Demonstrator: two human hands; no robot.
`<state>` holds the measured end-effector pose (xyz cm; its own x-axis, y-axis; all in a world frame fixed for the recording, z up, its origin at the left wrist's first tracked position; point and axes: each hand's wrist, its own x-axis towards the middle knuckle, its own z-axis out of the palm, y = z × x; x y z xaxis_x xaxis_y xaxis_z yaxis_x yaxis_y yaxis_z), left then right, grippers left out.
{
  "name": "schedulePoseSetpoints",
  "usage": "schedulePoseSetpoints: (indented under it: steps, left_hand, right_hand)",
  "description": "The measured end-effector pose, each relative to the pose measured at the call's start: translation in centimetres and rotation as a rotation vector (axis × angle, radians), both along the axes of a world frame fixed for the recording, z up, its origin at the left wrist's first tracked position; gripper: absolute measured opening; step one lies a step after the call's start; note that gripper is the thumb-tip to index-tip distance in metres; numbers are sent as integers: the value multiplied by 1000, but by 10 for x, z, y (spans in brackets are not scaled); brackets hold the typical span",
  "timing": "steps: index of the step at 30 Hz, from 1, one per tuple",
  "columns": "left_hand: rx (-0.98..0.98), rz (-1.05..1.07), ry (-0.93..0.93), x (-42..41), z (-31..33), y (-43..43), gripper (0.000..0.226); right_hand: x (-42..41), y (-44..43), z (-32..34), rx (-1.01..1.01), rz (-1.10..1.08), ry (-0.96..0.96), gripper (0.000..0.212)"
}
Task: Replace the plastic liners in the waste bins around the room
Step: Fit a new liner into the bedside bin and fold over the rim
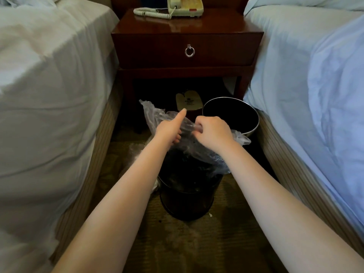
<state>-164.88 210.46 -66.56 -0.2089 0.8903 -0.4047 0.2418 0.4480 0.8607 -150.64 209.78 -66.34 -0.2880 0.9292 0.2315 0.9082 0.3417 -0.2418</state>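
While the right hand [212, 133] pinches the clear plastic liner [155, 115] in curled fingers and the left hand [169, 129] grips it with forefinger straight, just above the dark waste bin [187, 200], fitting seems under way, so next its mouth needs stretching over that bin's rim.

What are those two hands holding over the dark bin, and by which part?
A clear plastic liner, by its bunched upper edge: the right hand fists it and the left hand grips it alongside, above the bin.
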Motion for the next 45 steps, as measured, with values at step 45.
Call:
schedulePoseSetpoints:
  steps: [45]
  left_hand:
    - [110,-1018,957,-1,-18,-24,7]
  right_hand:
    - [48,-6,-25,-96,-462,330,20]
